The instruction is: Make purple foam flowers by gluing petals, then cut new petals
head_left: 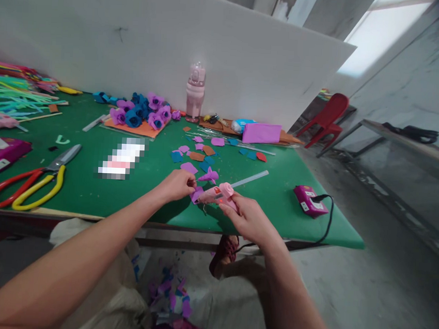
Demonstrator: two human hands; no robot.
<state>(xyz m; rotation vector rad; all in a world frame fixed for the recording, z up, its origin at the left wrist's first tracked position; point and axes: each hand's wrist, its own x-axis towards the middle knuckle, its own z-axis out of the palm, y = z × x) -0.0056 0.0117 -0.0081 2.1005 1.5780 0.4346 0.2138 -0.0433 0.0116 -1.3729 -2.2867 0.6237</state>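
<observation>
My right hand point(244, 211) is wrapped round the handle of a pink hot glue gun point(223, 190), with a clear glue stick point(250, 179) jutting from its back. The gun's nozzle points left, close to a purple petal piece point(196, 195). My left hand point(182, 184) is closed in a pinch on what looks like the thin stem of a small purple flower point(209, 175), which sticks out to the right of the fingertips. Just beyond the left fingers lies another purple petal piece point(189, 168). The exact grip of those fingertips is partly hidden.
Cut petals point(197, 156) lie scattered ahead on the green table point(161, 159). Finished flowers point(138, 113), a pink bottle point(195, 95) and a white board point(245, 68) stand behind. Left are scissors point(55, 174); right, a corded purple power socket point(310, 201).
</observation>
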